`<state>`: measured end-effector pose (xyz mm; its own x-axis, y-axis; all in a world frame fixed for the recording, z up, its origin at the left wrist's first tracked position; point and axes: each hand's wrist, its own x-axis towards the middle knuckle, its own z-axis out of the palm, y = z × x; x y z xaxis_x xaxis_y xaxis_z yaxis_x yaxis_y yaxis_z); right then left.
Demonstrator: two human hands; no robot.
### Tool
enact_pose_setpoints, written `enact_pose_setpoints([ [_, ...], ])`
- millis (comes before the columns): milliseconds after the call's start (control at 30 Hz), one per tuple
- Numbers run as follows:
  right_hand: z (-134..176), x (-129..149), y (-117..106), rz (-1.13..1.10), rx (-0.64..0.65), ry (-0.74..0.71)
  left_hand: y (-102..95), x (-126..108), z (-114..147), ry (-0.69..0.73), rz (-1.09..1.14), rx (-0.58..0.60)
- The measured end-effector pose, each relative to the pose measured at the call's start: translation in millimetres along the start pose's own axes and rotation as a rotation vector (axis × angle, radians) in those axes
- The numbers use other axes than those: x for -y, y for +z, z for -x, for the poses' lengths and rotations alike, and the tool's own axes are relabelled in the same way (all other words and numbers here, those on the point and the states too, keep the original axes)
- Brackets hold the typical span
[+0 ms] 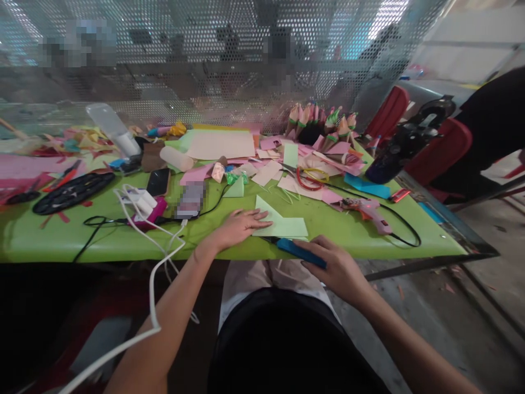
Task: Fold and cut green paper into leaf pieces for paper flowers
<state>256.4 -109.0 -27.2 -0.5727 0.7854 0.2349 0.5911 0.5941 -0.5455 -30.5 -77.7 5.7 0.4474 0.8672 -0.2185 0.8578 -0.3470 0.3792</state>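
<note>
Paper, pale green, layered, sharp-cornered

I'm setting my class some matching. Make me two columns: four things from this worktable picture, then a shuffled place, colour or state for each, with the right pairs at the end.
Column one
1. cutter
2. glue gun
3. left hand
4. black phone

Column two
A. resting on green paper
B. lying farther left than either hand
C. blue-handled, held in the right hand
D. pink, lying toward the right of the table

Pairs: 1-C, 2-D, 3-A, 4-B
</note>
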Motion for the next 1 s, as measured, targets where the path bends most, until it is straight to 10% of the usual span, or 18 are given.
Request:
enact_pose_setpoints([
  [633, -15.1, 3.5, -18.8, -0.286, 0.096, -0.032, -0.7, 1.7, -5.3, 0.036, 0.075, -0.14],
  [800, -66.8, -29.8, -44.2, -0.188, -0.213, 0.0, -8.0, 1.0, -24.5, 0.032, 0.08, -0.298],
  [1000, -161.1, -53.0, -26.8, 0.067, -0.23, 0.15, -24.6, -6.3, -43.5, -0.018, -0.141, -0.109],
])
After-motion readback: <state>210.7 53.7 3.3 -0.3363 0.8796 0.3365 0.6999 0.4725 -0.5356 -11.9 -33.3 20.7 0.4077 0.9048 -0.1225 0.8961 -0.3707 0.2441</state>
